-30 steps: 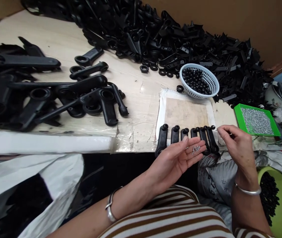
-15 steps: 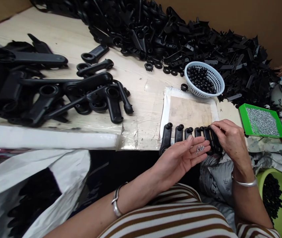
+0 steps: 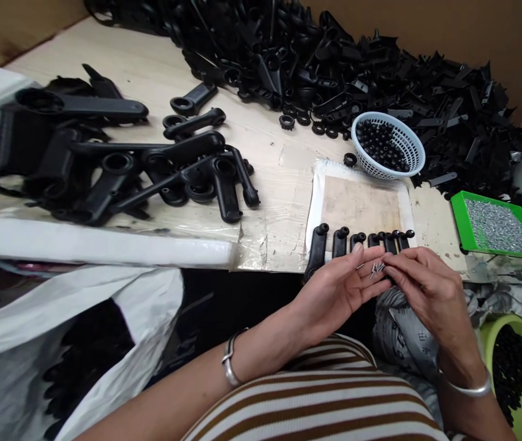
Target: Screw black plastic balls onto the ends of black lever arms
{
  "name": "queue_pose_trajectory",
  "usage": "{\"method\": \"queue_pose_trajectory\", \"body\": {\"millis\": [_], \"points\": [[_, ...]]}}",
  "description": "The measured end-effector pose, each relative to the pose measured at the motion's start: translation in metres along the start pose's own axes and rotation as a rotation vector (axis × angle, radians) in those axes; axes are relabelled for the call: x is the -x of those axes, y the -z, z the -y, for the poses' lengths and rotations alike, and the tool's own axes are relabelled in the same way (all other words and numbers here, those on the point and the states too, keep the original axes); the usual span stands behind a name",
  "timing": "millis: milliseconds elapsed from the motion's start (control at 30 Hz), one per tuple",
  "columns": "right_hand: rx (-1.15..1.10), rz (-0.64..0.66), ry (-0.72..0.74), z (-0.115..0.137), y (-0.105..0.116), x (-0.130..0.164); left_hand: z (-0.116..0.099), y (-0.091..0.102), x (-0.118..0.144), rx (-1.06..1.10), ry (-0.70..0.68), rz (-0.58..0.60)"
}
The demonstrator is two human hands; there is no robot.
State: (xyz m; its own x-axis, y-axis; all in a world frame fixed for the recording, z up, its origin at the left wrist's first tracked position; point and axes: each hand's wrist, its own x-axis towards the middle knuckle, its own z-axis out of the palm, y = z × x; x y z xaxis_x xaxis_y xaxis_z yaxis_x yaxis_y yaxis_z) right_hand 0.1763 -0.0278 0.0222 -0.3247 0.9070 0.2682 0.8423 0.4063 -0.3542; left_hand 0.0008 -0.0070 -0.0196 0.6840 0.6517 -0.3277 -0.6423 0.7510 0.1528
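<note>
At the pale wooden bench, could spill slim silvery metal pins lying on the wide-open left hand by tilting, or bumping with narrowly pinched right fingers, cannot tell whether gripping.

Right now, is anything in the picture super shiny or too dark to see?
In the head view, the clear film along the front of the table looks glossy, and the silver bangle gleams; also in the head view, the gap below is nearly black, while the metal pins in the left hand show as bright slivers.
</note>
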Motion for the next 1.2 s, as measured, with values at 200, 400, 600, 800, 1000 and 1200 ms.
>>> {"method": "queue_pose_trajectory", "body": {"millis": [200,400,600,800,1000,1200], "points": [[0.071,-0.046,0.051,0.005,-0.011,0.004,0.0,0.001,0.0,-0.021,-0.005,-0.017],[-0.063,-0.017,0.021,0.002,-0.004,0.004,0.001,0.003,0.0,-0.041,0.004,0.0],[-0.043,-0.213,-0.035,-0.012,0.0,-0.008,-0.002,0.001,0.002,-0.025,0.021,-0.006],[0.126,-0.222,-0.001,-0.024,-0.014,-0.026,-0.003,0.002,0.004,-0.018,0.005,-0.01],[0.254,-0.169,0.047,-0.024,-0.018,-0.03,-0.003,0.005,0.003,-0.015,0.007,-0.003],[0.343,-0.073,0.061,-0.019,-0.013,-0.027,-0.005,0.003,0.003,0.009,0.012,-0.01]]}}
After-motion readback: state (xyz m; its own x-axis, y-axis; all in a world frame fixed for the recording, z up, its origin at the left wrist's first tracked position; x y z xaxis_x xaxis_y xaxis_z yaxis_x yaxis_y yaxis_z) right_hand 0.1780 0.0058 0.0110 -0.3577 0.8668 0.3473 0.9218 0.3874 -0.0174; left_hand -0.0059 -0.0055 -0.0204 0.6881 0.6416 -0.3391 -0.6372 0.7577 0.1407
